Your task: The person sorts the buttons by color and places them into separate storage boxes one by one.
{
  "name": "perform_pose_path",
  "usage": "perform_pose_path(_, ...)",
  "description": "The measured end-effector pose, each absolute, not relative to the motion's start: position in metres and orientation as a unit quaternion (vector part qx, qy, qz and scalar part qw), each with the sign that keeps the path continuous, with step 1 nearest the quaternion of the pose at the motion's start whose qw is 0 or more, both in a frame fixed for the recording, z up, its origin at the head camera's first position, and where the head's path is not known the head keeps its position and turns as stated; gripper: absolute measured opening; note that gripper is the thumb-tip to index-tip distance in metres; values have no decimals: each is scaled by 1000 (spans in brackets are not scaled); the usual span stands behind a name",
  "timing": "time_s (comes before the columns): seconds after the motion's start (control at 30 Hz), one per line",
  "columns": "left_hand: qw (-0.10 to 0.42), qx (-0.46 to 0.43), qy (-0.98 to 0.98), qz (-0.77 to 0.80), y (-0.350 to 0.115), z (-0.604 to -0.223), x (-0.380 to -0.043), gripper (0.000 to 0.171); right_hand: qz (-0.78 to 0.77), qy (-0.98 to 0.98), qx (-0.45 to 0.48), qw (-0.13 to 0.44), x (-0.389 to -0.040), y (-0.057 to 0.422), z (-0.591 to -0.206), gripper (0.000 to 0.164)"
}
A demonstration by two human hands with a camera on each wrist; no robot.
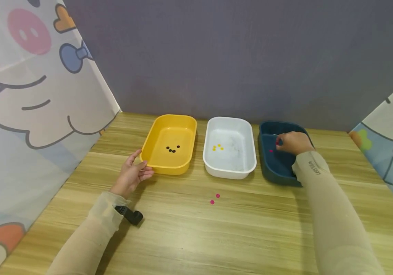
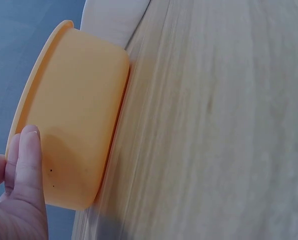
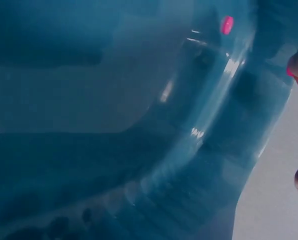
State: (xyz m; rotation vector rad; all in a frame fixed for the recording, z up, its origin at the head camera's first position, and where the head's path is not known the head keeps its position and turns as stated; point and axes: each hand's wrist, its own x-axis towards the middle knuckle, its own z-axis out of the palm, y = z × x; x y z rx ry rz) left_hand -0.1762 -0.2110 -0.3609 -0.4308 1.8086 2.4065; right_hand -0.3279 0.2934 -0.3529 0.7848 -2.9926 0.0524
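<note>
My left hand (image 1: 131, 175) grips the near-left corner of the yellow tray (image 1: 169, 170). In the left wrist view its fingers (image 2: 29, 160) lie against the tray's outer wall, with the thumb at the rim. Several small black discs (image 1: 173, 151) lie in that tray. Over the dark blue tray (image 1: 278, 178), my right hand (image 1: 295, 143) pinches a small pink disc (image 3: 290, 72) between thumb and fingertip. Another pink disc (image 1: 270, 151) rests on the blue tray's floor. Two more pink discs (image 1: 218, 195) lie on the table in front of the white tray.
The white tray (image 1: 230, 174) stands between the yellow and blue ones, holding several small yellow pieces (image 1: 214, 149). All three line up on the wooden table (image 1: 189, 236) before a grey panel (image 1: 237, 57). A cartoon-printed cloth (image 1: 55, 114) hangs at the left.
</note>
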Motion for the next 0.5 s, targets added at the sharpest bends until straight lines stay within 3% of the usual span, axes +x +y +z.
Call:
perform_pose_path(0.27,59,-137,594,790,-211,-362,-175,67,17,-971,235,-29,-331,296,-359,19)
perform_pose_path(0.5,61,-130,586,797,-214,-362,-175,68,7,-972,233,-13,-329,289,-353,23)
